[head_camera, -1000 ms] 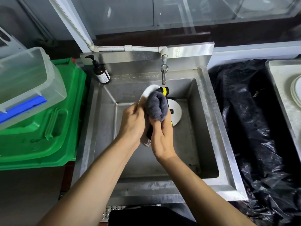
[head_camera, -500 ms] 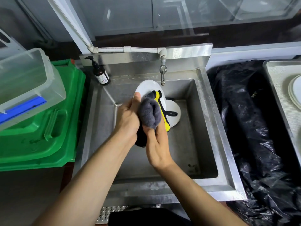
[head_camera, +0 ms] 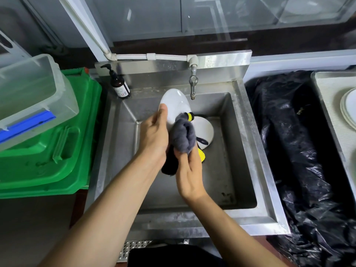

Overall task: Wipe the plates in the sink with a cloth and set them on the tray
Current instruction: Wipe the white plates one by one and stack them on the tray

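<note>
A glass pane (head_camera: pixel 146 16) in a pale frame is seen beyond the fingers, with reflections across it. A white pipe (head_camera: pixel 152 56) is run along a steel backsplash (head_camera: pixel 221 61). A green bin (head_camera: pixel 48 151) is set leftward, black plastic sheeting (head_camera: pixel 298 151) rightward.

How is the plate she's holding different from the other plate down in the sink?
The held plate is tilted up on edge above the basin, while the sink plate lies flat on the bottom. The left hand grips the held plate as the right hand presses a grey cloth on it; nothing touches the sink plate. The held plate faces the camera less, so it looks oval. Both are plain white.
</note>
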`<state>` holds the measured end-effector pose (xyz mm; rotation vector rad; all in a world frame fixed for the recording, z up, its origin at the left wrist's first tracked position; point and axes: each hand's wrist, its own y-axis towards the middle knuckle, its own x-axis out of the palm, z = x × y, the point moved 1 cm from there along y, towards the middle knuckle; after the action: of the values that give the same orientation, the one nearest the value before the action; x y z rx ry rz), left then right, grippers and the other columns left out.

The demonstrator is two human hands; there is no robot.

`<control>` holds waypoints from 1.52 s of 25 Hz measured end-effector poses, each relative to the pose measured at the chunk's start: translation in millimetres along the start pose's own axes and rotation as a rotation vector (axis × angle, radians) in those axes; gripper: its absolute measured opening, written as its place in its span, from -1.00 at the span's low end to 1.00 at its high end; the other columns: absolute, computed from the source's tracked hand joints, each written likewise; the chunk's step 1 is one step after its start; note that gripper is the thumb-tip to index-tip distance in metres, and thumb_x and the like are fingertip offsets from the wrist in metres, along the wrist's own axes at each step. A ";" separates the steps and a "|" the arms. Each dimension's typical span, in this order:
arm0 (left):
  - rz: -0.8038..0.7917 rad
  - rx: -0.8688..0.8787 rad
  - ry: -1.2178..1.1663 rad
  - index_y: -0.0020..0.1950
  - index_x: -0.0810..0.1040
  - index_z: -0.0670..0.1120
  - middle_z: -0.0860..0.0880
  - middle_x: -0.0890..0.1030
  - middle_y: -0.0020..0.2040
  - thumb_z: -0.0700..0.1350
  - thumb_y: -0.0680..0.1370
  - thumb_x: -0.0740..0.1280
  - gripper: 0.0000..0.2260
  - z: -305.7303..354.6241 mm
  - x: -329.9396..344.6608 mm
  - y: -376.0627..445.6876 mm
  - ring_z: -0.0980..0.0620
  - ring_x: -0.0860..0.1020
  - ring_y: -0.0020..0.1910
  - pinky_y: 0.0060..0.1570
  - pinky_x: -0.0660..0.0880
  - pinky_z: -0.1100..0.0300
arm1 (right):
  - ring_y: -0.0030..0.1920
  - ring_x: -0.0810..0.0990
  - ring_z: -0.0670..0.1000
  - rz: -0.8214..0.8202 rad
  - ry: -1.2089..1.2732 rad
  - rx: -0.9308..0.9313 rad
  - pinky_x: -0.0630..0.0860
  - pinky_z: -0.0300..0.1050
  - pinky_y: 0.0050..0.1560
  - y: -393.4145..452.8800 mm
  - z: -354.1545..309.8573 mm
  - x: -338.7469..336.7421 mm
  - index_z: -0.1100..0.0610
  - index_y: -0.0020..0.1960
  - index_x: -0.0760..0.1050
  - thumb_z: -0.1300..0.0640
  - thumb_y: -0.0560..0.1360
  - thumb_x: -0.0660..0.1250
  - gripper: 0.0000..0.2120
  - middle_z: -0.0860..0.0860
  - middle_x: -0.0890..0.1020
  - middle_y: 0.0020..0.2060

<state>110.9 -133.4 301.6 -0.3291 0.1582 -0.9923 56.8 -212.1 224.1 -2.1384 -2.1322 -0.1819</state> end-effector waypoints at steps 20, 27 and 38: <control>0.025 -0.118 -0.139 -0.19 0.59 -0.07 0.08 0.67 -0.39 0.00 0.63 0.33 -0.75 13.4 -5.4 -8.8 0.09 0.64 -0.35 -0.29 0.60 0.23 | 0.61 0.23 0.13 -0.090 -0.383 -0.450 0.05 0.37 0.58 -24.3 9.9 -18.0 0.07 0.53 0.39 -0.11 0.68 0.11 -0.51 0.05 0.36 0.56; -0.037 -0.156 -0.190 -0.04 0.63 -0.05 -0.04 0.71 0.01 -0.01 0.62 0.36 -0.85 15.8 -10.9 -5.0 -0.11 0.64 0.18 0.24 0.56 -0.09 | 0.27 0.58 -0.07 0.384 0.037 0.280 0.46 -0.07 0.35 -5.3 24.0 -36.3 0.02 0.37 0.49 0.15 0.65 0.20 -0.69 -0.02 0.63 0.24; -0.270 -0.196 -0.062 0.10 0.66 -0.10 -0.10 0.70 0.15 0.02 0.63 0.32 -0.77 -6.1 -19.5 -8.4 -0.09 0.62 0.24 0.30 0.50 -0.01 | -0.09 0.53 -0.15 0.169 -0.193 0.108 0.48 -0.14 0.04 86.3 -26.5 -40.1 0.12 0.09 0.58 0.08 0.54 0.23 -0.78 -0.12 0.63 -0.13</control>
<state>92.0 -122.5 298.4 -0.5709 0.1573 -1.2351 142.9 -256.3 243.8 -2.3415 -1.9886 0.1575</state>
